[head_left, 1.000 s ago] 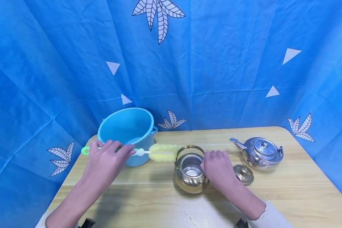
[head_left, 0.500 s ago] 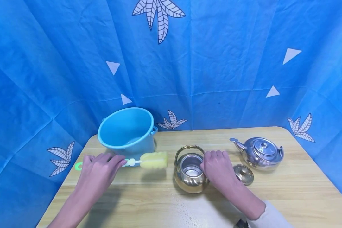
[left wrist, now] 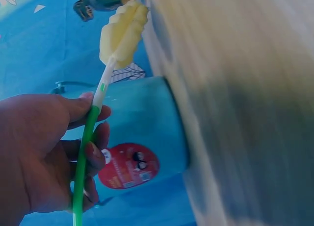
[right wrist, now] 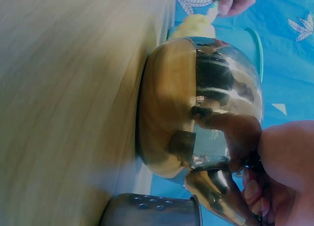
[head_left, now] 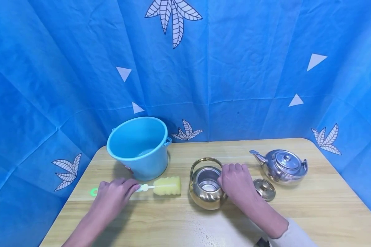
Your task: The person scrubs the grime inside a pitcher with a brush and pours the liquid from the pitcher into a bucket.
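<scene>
My left hand (head_left: 115, 195) pinches a sponge brush (left wrist: 88, 152) by its green and white handle, low over the table. The brush's yellow sponge head (head_left: 167, 186) points right, towards a gold teapot (head_left: 208, 200). I cannot tell whether the sponge touches the wood. The teapot stands upright and lidless, its arched handle (head_left: 206, 159) raised and its steel inside visible. My right hand (head_left: 237, 181) grips it at the right side, fingers curled by the spout (right wrist: 216, 191). A gold lid (head_left: 264, 189) lies beside my right wrist, partly hidden by it.
At the back left stands a light blue bucket (head_left: 148, 168), just behind the brush. A silver teapot (head_left: 285, 166) with its lid on sits at the back right. A perforated metal cylinder (right wrist: 152, 211) shows low in the right wrist view. Water drops wet the table (head_left: 204, 236).
My left hand has lowered the sponge brush from in front of the bucket towards the table, and the sponge head has drawn left, away from the gold teapot. My right hand stays put.
</scene>
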Demonstrator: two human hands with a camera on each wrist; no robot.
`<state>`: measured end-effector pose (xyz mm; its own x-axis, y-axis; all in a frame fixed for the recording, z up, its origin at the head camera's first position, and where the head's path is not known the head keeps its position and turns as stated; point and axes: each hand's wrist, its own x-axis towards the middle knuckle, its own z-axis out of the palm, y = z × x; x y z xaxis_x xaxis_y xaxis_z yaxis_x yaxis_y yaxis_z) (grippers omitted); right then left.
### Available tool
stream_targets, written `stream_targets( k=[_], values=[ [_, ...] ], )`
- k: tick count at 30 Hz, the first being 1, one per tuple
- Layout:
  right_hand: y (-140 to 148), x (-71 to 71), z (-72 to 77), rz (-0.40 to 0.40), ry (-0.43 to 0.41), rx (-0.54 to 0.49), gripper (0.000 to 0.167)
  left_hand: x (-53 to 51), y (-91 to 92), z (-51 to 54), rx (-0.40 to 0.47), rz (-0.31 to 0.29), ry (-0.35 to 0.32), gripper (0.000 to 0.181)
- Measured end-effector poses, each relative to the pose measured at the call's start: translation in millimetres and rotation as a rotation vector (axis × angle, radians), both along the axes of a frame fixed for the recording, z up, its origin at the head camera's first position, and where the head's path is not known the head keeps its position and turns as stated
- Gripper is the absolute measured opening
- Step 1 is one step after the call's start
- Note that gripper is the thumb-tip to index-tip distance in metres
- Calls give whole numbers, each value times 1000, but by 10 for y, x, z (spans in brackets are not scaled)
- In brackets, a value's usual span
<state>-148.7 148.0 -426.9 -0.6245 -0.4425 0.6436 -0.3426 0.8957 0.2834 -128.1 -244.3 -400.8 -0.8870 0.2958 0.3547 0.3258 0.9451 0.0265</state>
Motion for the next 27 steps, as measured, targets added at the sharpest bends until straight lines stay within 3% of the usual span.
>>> stream_targets(
  k=[7,17,27],
  values=[
    [-2,-1,-4,-19,-37,2,36,-23,-8,-94,-3,51,-157,11],
    [5,-6,0,-28,-27,29,37,-24,-60,-113,-69,-49,-295,30],
    [8,-15,0,-20,-10,40,38,-15,-57,-230,-109,-33,-392,26]
  ],
)
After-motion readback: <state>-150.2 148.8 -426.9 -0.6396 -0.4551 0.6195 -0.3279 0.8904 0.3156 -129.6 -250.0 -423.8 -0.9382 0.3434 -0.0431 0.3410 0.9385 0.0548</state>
